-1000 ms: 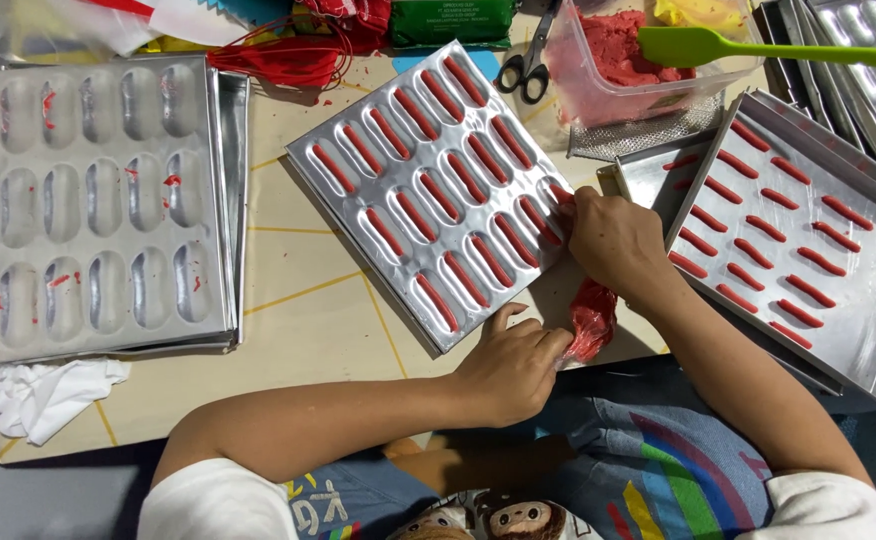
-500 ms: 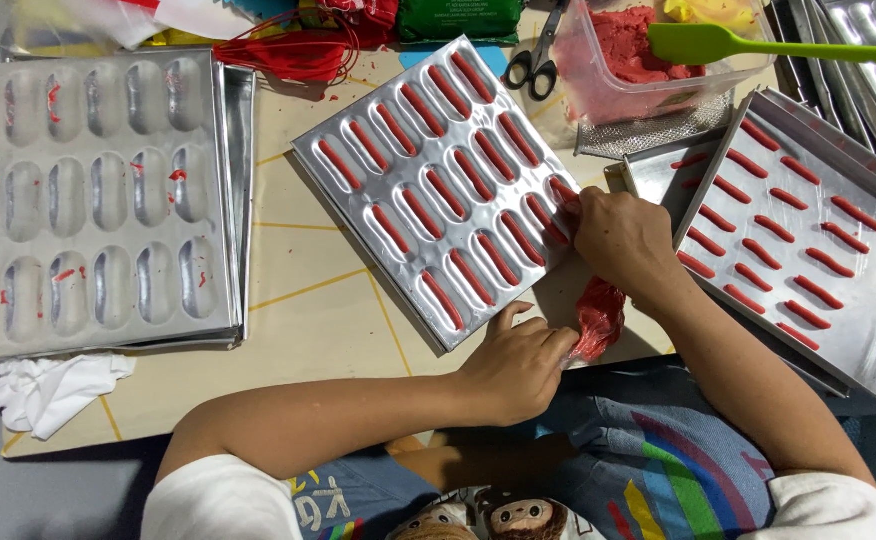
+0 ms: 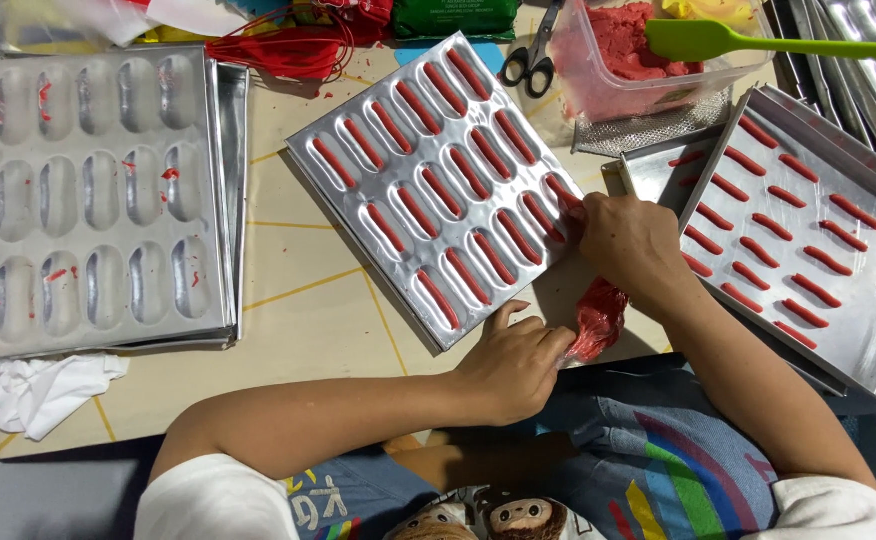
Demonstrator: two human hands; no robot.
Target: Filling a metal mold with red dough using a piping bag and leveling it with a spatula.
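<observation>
Two hands – scissors, tub beyond mould

A: Which parts of the red piping bag are hidden?
B: Its tip lies under the right hand; its end sits inside the left hand grip.

A: What does the frame edge cut off?
B: The empty mould tray at left, the clear tub at top, the green spatula handle at right.

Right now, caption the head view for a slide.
Right hand pipes red paste into a silver metal mould tray; left hand squeezes the red piping bag.
</observation>
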